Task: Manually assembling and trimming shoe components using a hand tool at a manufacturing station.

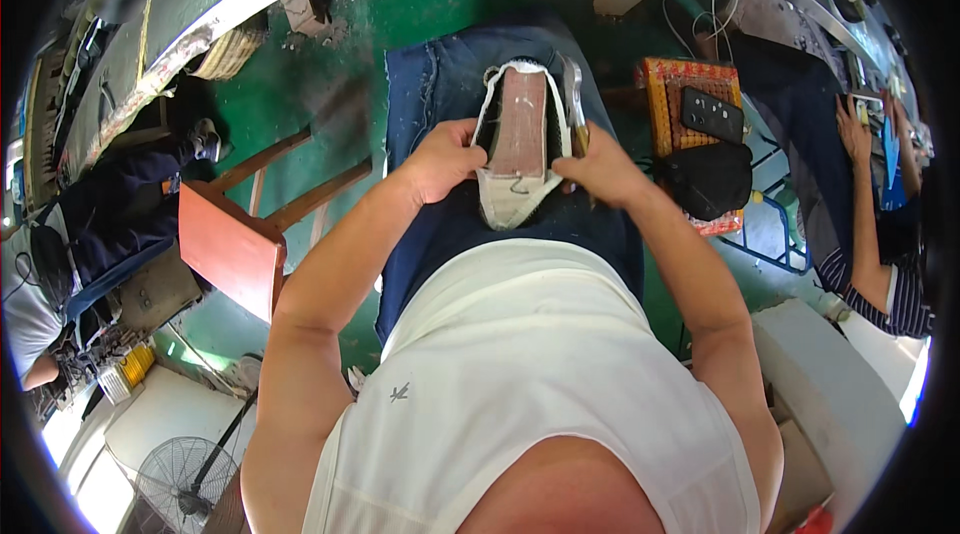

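A shoe upper point(513, 202) is stretched over a shoe last point(522, 124), bottom side up, on the dark blue cloth point(430, 234) over my lap. The upper's pale edge stands up around the last's brown bottom face. My left hand point(445, 162) is closed on the upper's left edge, thumb and fingers pinching it. On the other side my right hand point(605, 169) wraps round a shiny metal hand tool point(573, 94) that lies along the last's right side. The right thumb rests by the upper's edge. My fingers partly hide the tool's handle, and its exact kind is unclear.
An orange wooden stool point(232, 249) lies tipped at the left. To the right, a seat with a beaded cover point(665, 114) bears a black phone point(712, 114) and a black bag point(705, 179). Co-workers sit at both sides. A fan point(185, 479) stands lower left; benches curve along the top.
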`<state>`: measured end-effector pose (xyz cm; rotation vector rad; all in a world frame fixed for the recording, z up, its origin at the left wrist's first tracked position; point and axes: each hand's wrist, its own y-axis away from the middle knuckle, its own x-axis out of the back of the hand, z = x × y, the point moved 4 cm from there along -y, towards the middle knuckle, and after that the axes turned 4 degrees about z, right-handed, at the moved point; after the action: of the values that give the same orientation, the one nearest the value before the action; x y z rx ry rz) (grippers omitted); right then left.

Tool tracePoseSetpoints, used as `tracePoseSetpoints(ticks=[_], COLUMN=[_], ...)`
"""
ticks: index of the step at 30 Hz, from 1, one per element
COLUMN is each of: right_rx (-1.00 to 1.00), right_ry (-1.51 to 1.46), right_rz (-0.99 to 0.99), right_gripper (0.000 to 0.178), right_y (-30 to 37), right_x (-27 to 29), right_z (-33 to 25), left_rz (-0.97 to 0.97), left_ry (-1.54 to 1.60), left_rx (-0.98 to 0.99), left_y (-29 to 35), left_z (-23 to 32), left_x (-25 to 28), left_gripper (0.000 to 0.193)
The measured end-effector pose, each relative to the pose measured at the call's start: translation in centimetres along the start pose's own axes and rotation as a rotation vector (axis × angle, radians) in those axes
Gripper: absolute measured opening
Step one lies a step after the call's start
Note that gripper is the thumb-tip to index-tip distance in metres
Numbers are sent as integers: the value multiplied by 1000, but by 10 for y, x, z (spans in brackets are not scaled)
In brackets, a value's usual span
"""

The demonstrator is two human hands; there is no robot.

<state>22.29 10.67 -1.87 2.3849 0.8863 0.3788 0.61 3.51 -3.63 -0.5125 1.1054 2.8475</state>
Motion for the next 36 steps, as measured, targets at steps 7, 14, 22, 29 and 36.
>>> tracePoseSetpoints(ticks=[7, 14, 22, 29, 36], right_rx=[76, 473, 893, 337, 303], right_ry=[450, 1339, 1408, 1026, 1111], right_rz=[-72, -152, -78, -484, -434], right_gripper=[35, 46, 22, 19, 41], right_y=[71, 67, 53, 33, 50], right_x=[27, 28, 11, -14, 1], right_z=[-57, -72, -99, -75, -82], left_rz=[6, 113, 112, 11, 245], left_ry=[115, -180, -241, -106, -212], left_rx=[-174, -202, -221, -159, -102], left_y=[17, 19, 15, 15, 18], left_z=[-29, -40, -49, -44, -44], left_x=[-15, -32, -29, -32, -34], left_gripper=[85, 109, 114, 96, 110])
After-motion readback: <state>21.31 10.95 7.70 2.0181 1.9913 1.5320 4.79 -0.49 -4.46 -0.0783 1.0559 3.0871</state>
